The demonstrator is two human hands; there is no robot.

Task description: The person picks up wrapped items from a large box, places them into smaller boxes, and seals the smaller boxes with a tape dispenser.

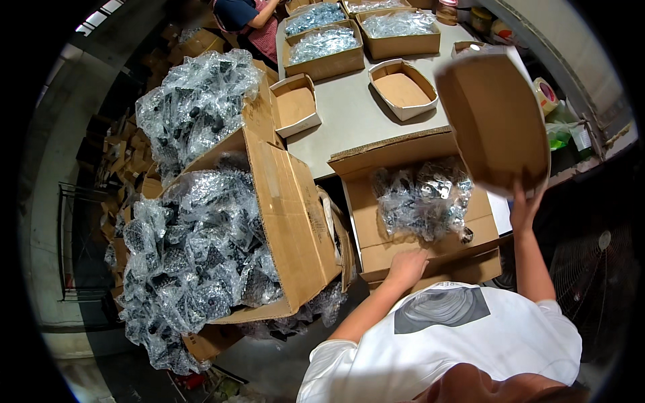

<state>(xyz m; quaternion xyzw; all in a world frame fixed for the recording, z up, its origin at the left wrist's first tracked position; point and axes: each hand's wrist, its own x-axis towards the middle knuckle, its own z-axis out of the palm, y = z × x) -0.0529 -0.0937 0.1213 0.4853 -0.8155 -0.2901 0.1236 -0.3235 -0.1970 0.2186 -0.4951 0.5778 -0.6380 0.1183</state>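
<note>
Up goes the view to the right hand (524, 205), fingers closed on the near end of a cardboard tray (500, 127), tilted high above the surface's (336, 117) right edge, apparently so it clears the open carton (363, 201). That carton sits at the near edge, its walls seemingly corralling loose plastic-bagged parts (426, 201)! The left hand (407, 266) rests at its near rim, perhaps steadying it; whether those partly hidden fingers grip, I can't tell.
</note>
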